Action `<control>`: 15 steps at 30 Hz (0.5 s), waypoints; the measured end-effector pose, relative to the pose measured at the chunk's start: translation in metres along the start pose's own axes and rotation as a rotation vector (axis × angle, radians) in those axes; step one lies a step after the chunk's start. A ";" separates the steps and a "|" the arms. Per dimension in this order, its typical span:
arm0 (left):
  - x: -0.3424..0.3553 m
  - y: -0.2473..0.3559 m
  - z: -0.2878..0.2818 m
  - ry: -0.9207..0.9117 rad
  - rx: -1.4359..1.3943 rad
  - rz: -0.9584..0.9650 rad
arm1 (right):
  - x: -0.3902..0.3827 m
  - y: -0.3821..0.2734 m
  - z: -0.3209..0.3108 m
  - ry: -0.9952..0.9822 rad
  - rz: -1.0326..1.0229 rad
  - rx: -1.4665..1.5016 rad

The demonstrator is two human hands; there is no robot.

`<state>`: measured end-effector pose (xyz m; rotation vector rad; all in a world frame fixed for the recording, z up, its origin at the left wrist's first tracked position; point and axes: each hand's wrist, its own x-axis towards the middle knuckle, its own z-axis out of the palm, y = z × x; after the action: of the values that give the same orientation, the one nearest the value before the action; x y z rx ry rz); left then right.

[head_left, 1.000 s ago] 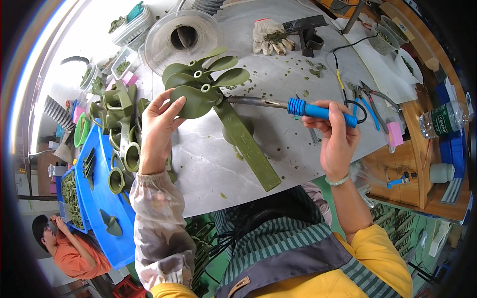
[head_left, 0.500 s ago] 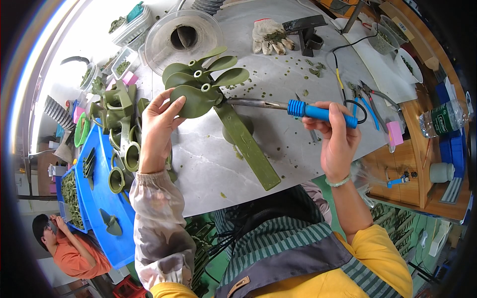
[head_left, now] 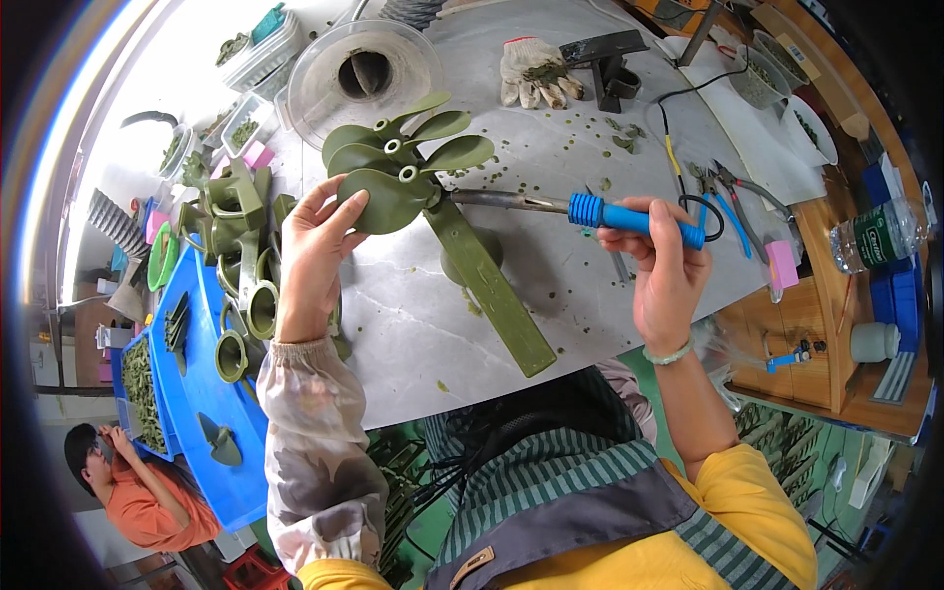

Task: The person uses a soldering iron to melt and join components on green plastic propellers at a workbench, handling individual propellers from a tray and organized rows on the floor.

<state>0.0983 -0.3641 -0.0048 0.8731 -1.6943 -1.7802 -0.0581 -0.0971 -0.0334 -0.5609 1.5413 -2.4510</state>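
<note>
A stack of olive-green plastic propellers is held by the left hand, whose fingers are curled against the lowest blade from below, above the grey table. A soldering iron with a blue handle is gripped by the closed right hand, and its metal shaft is pointed left so that the tip is met at the hub of the propeller stack (the exact contact point is hidden by a blade). A long green flat arm is seen running from the hub down toward the table's near edge. To the left, more green moulded parts are piled beside a blue tray. A white work glove is laid at the far side, and pliers are set to the right.
</note>
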 end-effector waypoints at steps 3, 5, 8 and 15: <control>0.001 -0.001 0.000 -0.002 0.002 0.000 | -0.002 -0.001 -0.001 -0.009 0.014 0.004; 0.001 -0.001 -0.001 -0.003 0.002 0.002 | -0.004 -0.001 -0.001 -0.009 0.025 0.008; 0.001 0.000 -0.001 -0.003 0.005 0.002 | -0.005 -0.005 0.000 -0.017 0.016 -0.001; -0.001 0.001 0.001 -0.001 0.013 0.004 | -0.001 -0.004 0.001 0.018 0.009 -0.002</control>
<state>0.0977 -0.3630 -0.0041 0.8733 -1.7089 -1.7694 -0.0568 -0.0957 -0.0293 -0.5326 1.5501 -2.4545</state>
